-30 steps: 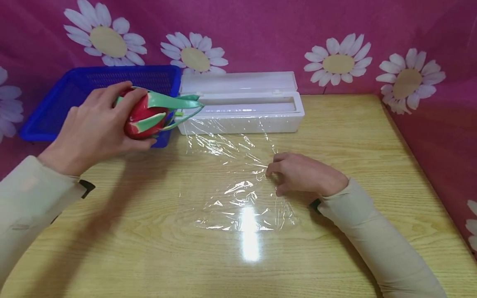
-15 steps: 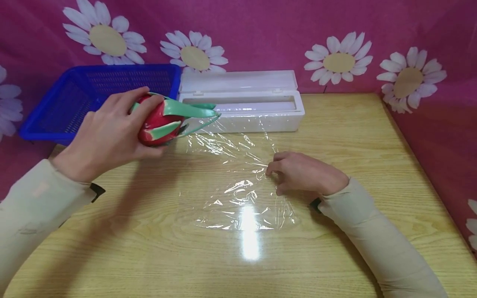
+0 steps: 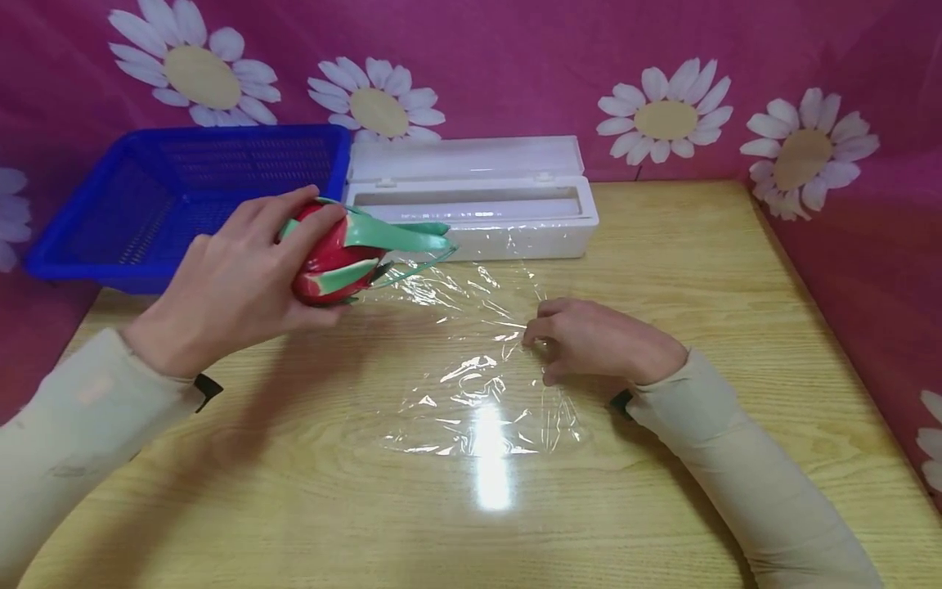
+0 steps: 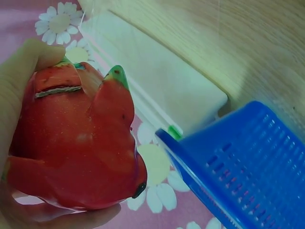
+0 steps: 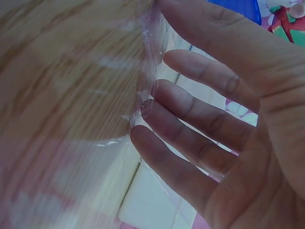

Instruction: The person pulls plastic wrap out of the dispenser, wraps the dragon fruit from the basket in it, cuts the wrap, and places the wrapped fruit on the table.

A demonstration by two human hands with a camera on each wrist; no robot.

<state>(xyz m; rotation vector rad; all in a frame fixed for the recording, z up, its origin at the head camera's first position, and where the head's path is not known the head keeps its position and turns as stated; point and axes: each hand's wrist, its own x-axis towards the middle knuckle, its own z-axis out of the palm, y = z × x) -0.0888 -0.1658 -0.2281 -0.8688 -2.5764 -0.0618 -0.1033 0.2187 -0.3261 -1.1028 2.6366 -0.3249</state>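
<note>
A red dragon fruit (image 3: 340,260) with long green scales is in my left hand (image 3: 243,274), fingers and thumb curled around it. It hangs above the table, left of the sheet of clear plastic wrap (image 3: 471,384). In the left wrist view the dragon fruit (image 4: 81,138) shows its rounded red end, with a small torn-looking flap. My right hand (image 3: 596,339) touches the wrap's right edge with its fingertips, and creases run out from there. In the right wrist view, the fingers (image 5: 190,102) lie slightly bent and spread against the film, thumb apart.
A white wrap dispenser box (image 3: 478,241), lid raised, holds a roll (image 3: 471,209) at the back; the film runs from it across the wooden table (image 3: 699,270). Left of it stands a blue mesh basket (image 3: 81,209). A pink flowered cloth (image 3: 508,57) borders the table.
My left hand has carried the dragon fruit right and slightly toward me, away from the basket and over the wrap's left side. The right hand stays in place on the wrap.
</note>
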